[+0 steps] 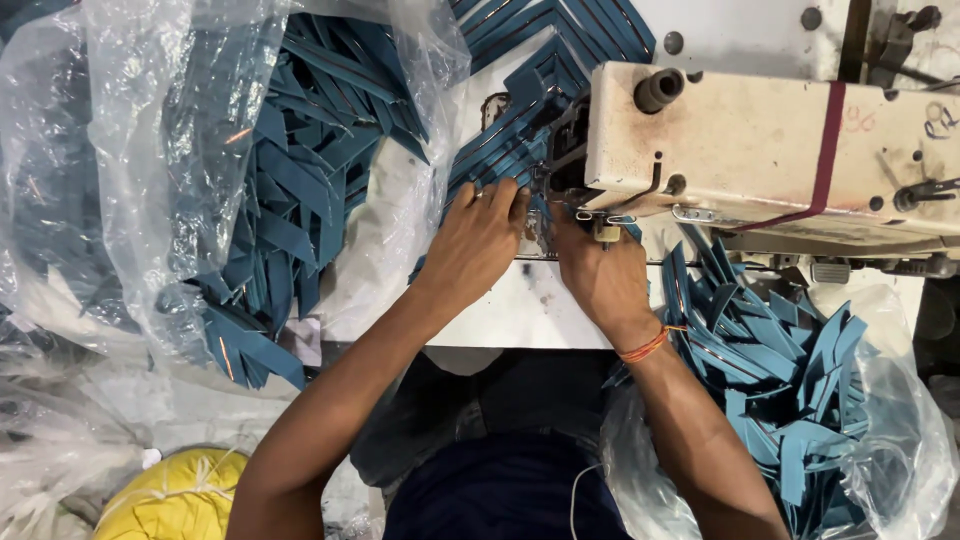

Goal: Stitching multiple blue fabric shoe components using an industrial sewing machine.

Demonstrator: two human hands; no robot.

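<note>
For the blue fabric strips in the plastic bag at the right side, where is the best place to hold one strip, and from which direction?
Probably at a free tip, from above. The strips lie in a loose, crossed pile in the open clear bag, many ends pointing upward and outward, while their middles are buried under other strips. The right hand is nearest. A pinch grip on an upturned end should lift one strip alone.

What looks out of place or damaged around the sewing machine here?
Nothing looks damaged. Blue fabric strips spill loosely from the clear plastic bag, and the sewing machine body is stained. Both hands, left and right, work at the needle.
</note>
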